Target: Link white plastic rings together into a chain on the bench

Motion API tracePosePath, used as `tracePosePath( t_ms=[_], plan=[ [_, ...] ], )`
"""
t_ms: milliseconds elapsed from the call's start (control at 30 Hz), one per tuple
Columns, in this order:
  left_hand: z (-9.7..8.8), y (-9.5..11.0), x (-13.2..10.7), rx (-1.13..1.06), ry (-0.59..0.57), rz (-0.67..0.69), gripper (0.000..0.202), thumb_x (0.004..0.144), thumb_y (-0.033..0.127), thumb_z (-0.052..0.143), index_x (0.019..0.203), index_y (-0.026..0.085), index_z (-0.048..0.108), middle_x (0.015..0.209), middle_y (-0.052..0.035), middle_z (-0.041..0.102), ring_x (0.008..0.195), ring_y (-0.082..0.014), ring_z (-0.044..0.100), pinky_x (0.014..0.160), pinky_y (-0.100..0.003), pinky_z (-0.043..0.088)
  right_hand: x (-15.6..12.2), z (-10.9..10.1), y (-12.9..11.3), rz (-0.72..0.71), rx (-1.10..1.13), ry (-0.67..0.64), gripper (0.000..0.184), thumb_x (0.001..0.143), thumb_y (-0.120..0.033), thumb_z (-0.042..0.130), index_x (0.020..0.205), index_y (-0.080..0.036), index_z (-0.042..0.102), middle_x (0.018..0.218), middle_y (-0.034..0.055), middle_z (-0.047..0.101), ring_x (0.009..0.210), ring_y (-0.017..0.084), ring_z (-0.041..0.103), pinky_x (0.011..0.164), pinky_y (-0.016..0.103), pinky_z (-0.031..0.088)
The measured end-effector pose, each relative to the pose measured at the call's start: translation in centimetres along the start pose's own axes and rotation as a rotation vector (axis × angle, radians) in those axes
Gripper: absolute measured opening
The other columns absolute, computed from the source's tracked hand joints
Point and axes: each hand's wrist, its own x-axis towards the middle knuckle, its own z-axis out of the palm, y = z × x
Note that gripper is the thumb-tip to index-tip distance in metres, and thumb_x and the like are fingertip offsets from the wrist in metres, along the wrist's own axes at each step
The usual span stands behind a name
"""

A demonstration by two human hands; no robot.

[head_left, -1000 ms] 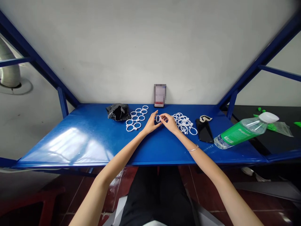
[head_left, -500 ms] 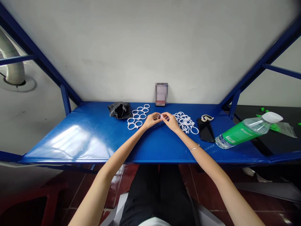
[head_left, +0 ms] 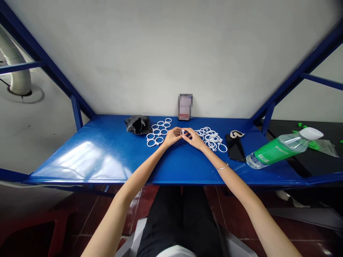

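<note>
My left hand (head_left: 173, 137) and my right hand (head_left: 193, 138) meet above the middle of the blue table (head_left: 182, 164). Between their fingertips is a small white ring (head_left: 183, 131), mostly covered by the fingers, and both hands are closed on it. To the left of my left hand lie several white plastic rings (head_left: 151, 142), spread in rows. A looser heap of white rings (head_left: 211, 136) overlaps beside my right hand, partly hidden behind it.
A crumpled black bag (head_left: 138, 125) sits at the back left. A phone (head_left: 185, 107) leans on the wall. On the right are a black phone (head_left: 235, 148), a white curled strap (head_left: 237, 134) and a tilted clear bottle with a green label (head_left: 278, 149).
The fingers have shifted slightly around the white ring, and a white part now shows upright between them. The view has moved a little; the other things stay put.
</note>
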Motion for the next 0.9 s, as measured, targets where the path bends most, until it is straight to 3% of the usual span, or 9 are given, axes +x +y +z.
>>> tracePosePath(
  t_ms=[333, 567, 900],
  plan=[
    [0.0, 1.3, -0.7, -0.038, -0.015, -0.049, 0.058, 0.069, 0.057, 0.080, 0.103, 0.013, 0.066, 0.096, -0.0122, 0.075, 0.094, -0.0263, 0.073, 0.088, -0.039, 0.059, 0.1, 0.0, 0.9, -0.083, -0.010, -0.077, 0.045, 0.090, -0.037, 0.059, 0.133, -0.028, 0.052, 0.129, 0.0101, 0.056, 0.108, 0.025, 0.063, 0.082, 0.039, 0.058],
    [0.0, 0.8, -0.6, -0.071, -0.041, -0.056, 0.064, 0.070, 0.058, 0.078, 0.114, 0.012, 0.067, 0.107, -0.0135, 0.075, 0.102, -0.0298, 0.072, 0.093, -0.043, 0.058, 0.2, 0.0, 1.0, -0.056, -0.011, -0.026, 0.038, 0.089, -0.036, 0.061, 0.124, -0.025, 0.055, 0.125, 0.0102, 0.060, 0.103, 0.024, 0.065, 0.080, 0.039, 0.057],
    [0.4, 0.8, -0.8, -0.056, -0.024, -0.040, 0.060, 0.075, 0.056, 0.074, 0.115, 0.012, 0.069, 0.100, -0.0119, 0.075, 0.095, -0.0272, 0.072, 0.087, -0.038, 0.059, 0.1, 0.3, 0.3, -0.014, 0.000, 0.036, 0.041, 0.079, -0.038, 0.064, 0.113, -0.023, 0.046, 0.115, 0.0092, 0.062, 0.096, 0.023, 0.067, 0.077, 0.038, 0.055]
  ],
)
